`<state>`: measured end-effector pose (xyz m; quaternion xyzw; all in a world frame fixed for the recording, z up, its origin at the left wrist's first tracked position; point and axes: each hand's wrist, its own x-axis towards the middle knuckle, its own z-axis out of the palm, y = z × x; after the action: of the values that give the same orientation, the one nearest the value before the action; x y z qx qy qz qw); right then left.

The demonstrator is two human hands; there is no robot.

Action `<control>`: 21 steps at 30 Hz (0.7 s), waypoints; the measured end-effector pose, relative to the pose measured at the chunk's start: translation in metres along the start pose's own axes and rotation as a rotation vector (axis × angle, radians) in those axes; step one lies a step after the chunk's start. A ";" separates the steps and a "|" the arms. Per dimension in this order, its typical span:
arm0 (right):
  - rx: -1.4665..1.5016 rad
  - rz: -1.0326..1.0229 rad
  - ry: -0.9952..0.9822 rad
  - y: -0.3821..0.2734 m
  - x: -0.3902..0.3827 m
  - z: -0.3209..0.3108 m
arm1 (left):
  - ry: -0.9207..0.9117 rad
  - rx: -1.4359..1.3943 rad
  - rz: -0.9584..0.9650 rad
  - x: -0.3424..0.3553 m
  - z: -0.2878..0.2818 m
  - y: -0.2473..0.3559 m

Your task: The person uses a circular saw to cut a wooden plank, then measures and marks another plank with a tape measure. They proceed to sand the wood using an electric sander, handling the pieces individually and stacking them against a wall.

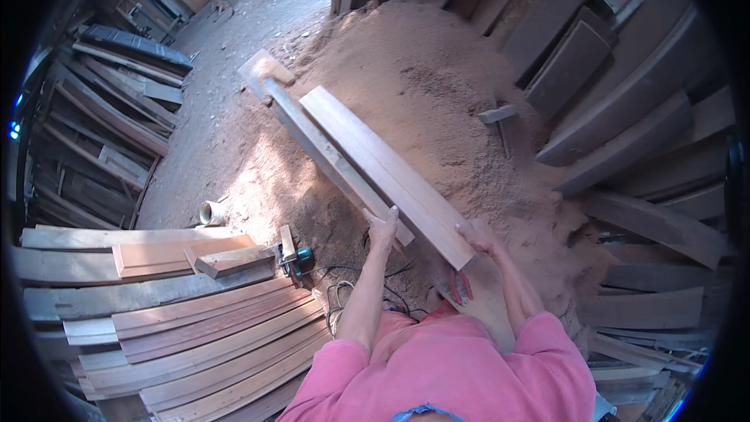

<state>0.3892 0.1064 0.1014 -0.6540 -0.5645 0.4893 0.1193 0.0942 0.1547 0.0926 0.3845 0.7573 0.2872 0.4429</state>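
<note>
A long, pale wooden plank (pixel 383 164) slants from the upper left toward me over the sawdust. My right hand (pixel 482 236) is closed on its near end, at the right edge. Alongside it on the left runs a narrow wooden beam (pixel 328 155). My left hand (pixel 381 228) grips this beam close to its near end, thumb on the side facing the plank; its fingertips are partly hidden. Just below the plank's near end, a red-handled tool (pixel 460 287), like pliers, lies close to my body.
A sawdust mound (pixel 422 55) spreads ahead, with a hammer (pixel 500 119) on it. Stacked boards (pixel 211 320) lie at left, beside a teal power tool (pixel 297 259) and cables (pixel 336 297). A pale bucket (pixel 212 212) stands beyond. More planks (pixel 625 141) lean at right.
</note>
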 end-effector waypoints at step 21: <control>0.500 -0.007 -0.262 -0.064 -0.080 -0.095 | 0.047 0.810 1.201 0.038 -0.041 0.112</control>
<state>0.4324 0.0977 0.2344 -0.5334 -0.4394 0.6933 0.2045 0.0824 0.2434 0.1807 0.8618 0.4717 0.1860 0.0152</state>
